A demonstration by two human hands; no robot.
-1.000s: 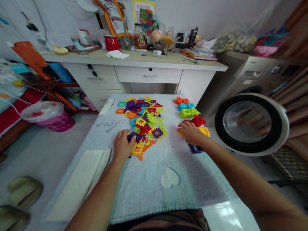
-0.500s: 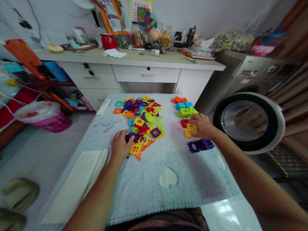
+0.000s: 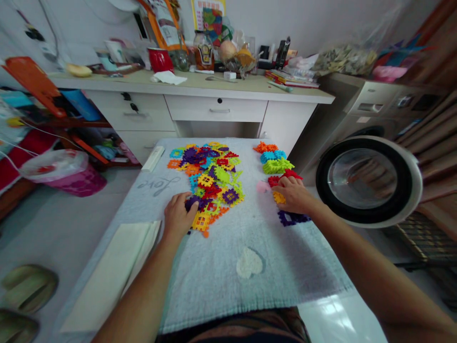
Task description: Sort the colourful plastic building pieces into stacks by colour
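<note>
My left hand (image 3: 178, 213) rests at the near left edge of a mixed heap of plastic interlocking building blocks (image 3: 213, 190). Its thumb and fingers are closed around a purple building block (image 3: 193, 203) there. On the right, my right hand (image 3: 295, 194) has its fingers bent over the yellow building blocks (image 3: 279, 197), hiding most of them. Just beyond its fingertips lie red building blocks (image 3: 293, 175). Purple building blocks (image 3: 290, 218) lie below the palm, partly covered. Farther back are rows of green (image 3: 277, 166), blue (image 3: 273, 156) and orange building blocks (image 3: 264, 147).
A grey cloth (image 3: 214, 281) covers the table. On its left lie a folded cream cloth (image 3: 107, 271) and a white box-like object (image 3: 153, 158). Behind stands a cluttered white desk (image 3: 214, 110). A washing machine (image 3: 357, 119) with its round door (image 3: 369, 181) swung out is at right.
My right hand has shifted slightly toward me, uncovering more of the red blocks and covering more of the yellow and purple ones. My left hand has stayed in place.
</note>
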